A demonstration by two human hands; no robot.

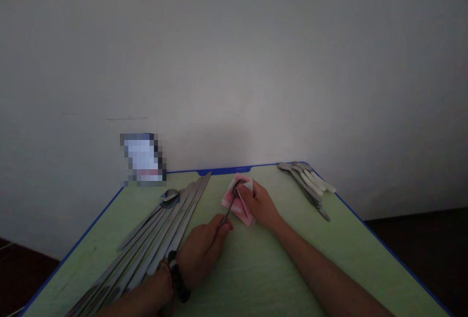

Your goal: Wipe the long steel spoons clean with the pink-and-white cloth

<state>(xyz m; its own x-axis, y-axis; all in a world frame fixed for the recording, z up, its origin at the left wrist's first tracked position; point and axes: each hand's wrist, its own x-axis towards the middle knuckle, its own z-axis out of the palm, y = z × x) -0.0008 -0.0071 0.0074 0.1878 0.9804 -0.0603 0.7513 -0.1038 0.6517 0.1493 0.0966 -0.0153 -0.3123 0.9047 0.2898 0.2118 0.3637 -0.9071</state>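
Observation:
Over the middle of the green table, my left hand (206, 244) is closed around the handle of a metal spoon (229, 208). The spoon points up and away, its bowl resting in a pink and white cloth (237, 205). Fingers of my right hand (260, 204) pinch that cloth around the bowl, the thumb pressing on it from the front. Beside my left wrist lie several long table knives (183, 214) in a slanted row. Spoons (170, 195) with shiny bowls lie just left of the knives.
At the table's back right is a pile of metal spoons (305, 188), with white-handled cutlery (314, 180) next to it. A blurred-out phone-like device (143, 158) leans at the back left. The green table (278, 268) has a blue edge and stands against a pale wall (234, 63).

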